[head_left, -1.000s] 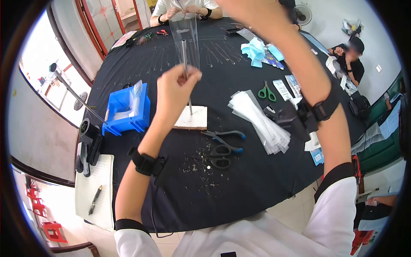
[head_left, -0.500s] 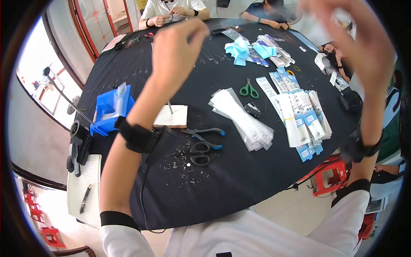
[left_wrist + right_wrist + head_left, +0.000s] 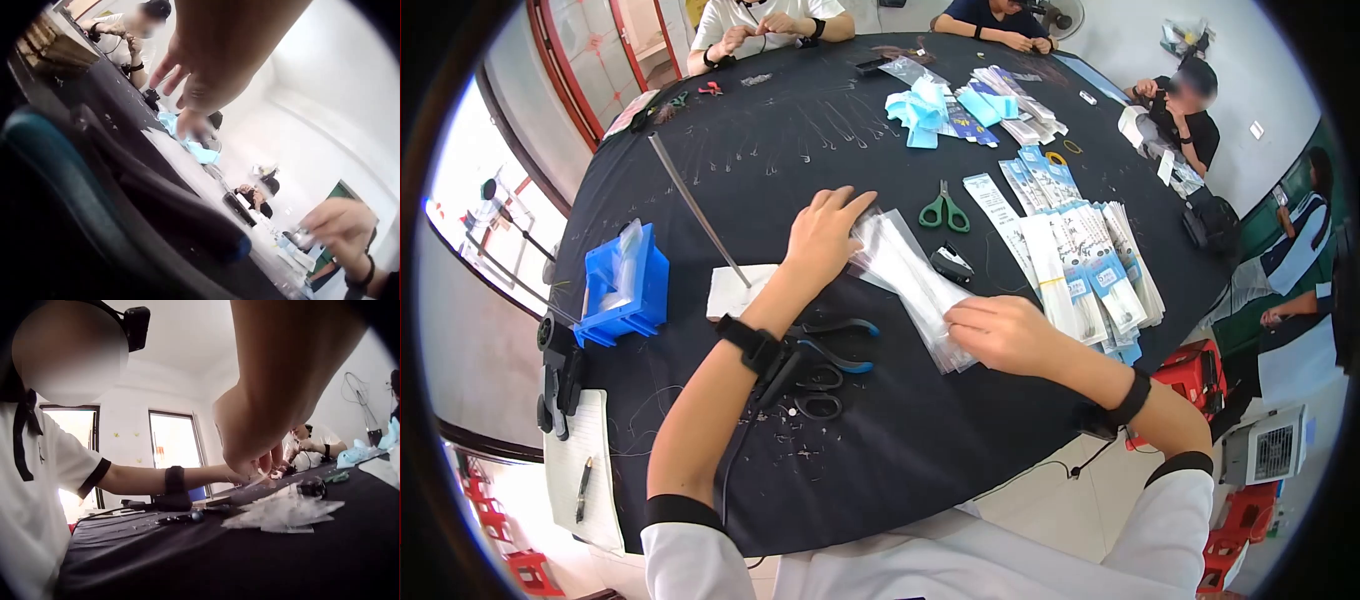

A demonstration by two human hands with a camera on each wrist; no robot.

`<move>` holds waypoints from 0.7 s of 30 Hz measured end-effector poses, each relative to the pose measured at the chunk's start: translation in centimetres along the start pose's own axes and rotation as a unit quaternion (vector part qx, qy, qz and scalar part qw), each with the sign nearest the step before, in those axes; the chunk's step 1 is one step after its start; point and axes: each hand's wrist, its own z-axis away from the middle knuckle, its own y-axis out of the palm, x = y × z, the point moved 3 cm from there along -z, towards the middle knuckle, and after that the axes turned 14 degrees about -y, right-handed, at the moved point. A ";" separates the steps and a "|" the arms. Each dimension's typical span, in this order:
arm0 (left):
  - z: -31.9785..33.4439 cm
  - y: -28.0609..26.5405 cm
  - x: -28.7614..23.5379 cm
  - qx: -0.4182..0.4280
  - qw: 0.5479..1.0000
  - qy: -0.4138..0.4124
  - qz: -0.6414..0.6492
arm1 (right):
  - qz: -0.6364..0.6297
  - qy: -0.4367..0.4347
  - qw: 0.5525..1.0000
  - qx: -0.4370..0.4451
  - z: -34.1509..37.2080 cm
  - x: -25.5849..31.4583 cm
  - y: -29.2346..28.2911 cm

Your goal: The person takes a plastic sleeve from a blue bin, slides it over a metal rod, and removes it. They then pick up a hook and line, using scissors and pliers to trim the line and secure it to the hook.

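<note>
A fanned stack of clear plastic bags [image 3: 905, 262] lies on the black cloth in front of me. At the stack's far left end, my left hand [image 3: 822, 240] has its fingers spread and touches the bags. My right hand [image 3: 1012, 335] pinches clear plastic bag film at the near right end, its fingertips drawn together. In the left wrist view the right hand [image 3: 344, 228] shows the same pinch. A thin metal rod [image 3: 700, 212] leans up from a white block [image 3: 722, 292], partly hidden behind my left forearm.
Blue-handled pliers [image 3: 850, 362] and black scissors [image 3: 820, 406] lie near my left forearm. Green scissors [image 3: 945, 212] and a small black stapler [image 3: 952, 262] are beyond the bags. Printed packets [image 3: 1100, 265] lie to the right, a blue bin [image 3: 638, 295] to the left. Other people sit around the table.
My left hand has left the rod and come down to the bags. My right hand has dropped from high up to the stack's near end. The head view has shifted right.
</note>
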 end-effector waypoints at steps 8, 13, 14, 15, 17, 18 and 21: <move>2.8 -6.0 -0.2 0.098 0.988 -0.048 0.105 | -0.027 0.038 0.999 0.012 1.3 0.0 1.4; 4.8 -9.7 -1.2 0.109 0.975 -0.095 0.167 | -0.085 0.096 0.992 -0.018 1.6 -0.1 1.0; 5.5 -10.2 -1.1 0.132 0.969 -0.114 0.173 | -0.096 0.106 0.989 -0.025 1.7 -0.1 0.9; 6.2 -10.8 -1.1 0.154 0.962 -0.133 0.180 | -0.107 0.117 0.987 -0.031 1.8 0.0 0.8; 7.7 -11.5 -0.8 0.188 0.942 -0.172 0.218 | -0.128 0.133 0.983 -0.020 1.8 -0.1 0.7; 8.3 -12.1 -0.7 0.199 0.945 -0.168 0.199 | -0.138 0.141 0.980 -0.014 1.7 0.0 0.6; 9.9 -13.9 0.2 0.211 0.949 -0.160 0.170 | -0.202 0.250 0.946 0.032 0.9 -0.1 -0.2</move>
